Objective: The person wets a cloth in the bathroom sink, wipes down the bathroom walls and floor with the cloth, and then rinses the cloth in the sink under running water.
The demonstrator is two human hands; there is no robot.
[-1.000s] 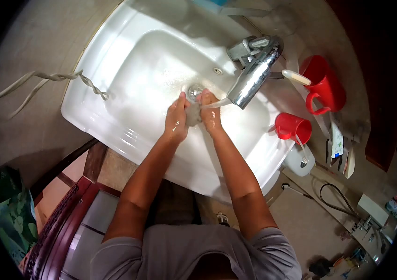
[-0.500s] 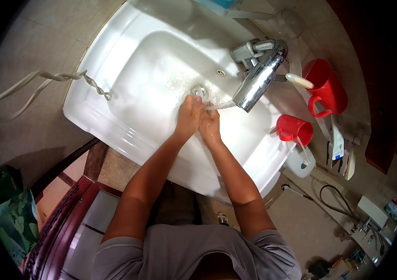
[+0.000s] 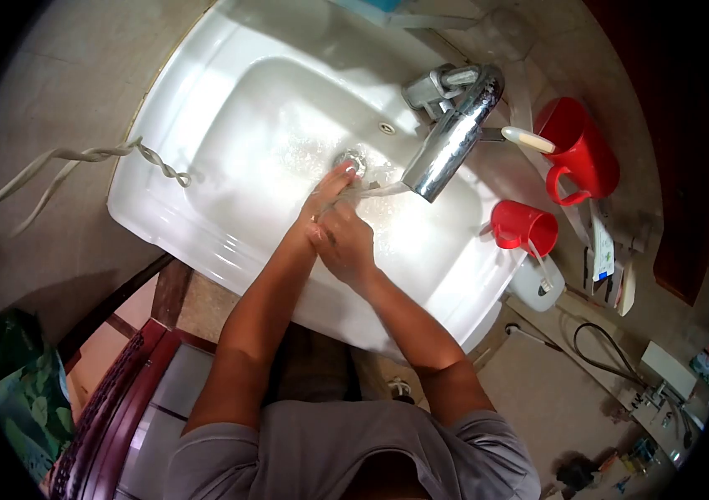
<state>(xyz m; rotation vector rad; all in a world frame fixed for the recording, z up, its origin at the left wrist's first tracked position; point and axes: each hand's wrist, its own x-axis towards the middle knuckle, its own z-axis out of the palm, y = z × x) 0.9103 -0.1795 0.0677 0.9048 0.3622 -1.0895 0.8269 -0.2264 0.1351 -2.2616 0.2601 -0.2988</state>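
Observation:
Water (image 3: 386,190) runs from the chrome faucet (image 3: 454,142) over both of my wet hands, low in the white sink (image 3: 234,142). My left hand (image 3: 326,192) points toward the drain (image 3: 356,157), its fingers stretched out and holding nothing. Around my left wrist, my right hand (image 3: 346,242) is closed, fingers curled over the skin. Small bubbles and splashes spread on the basin floor near the drain.
Two red mugs (image 3: 584,154) (image 3: 523,227) stand right of the faucet, with toothbrushes by them. A toothpaste tube (image 3: 603,250) lies past the rim. A twisted pale cord (image 3: 79,156) hangs over the sink's left edge. A maroon chair-like piece (image 3: 117,400) stands lower left.
My hands were together under the stream. Now my right hand has slid back onto my left wrist, and my left fingers have straightened toward the drain. The view has shifted slightly.

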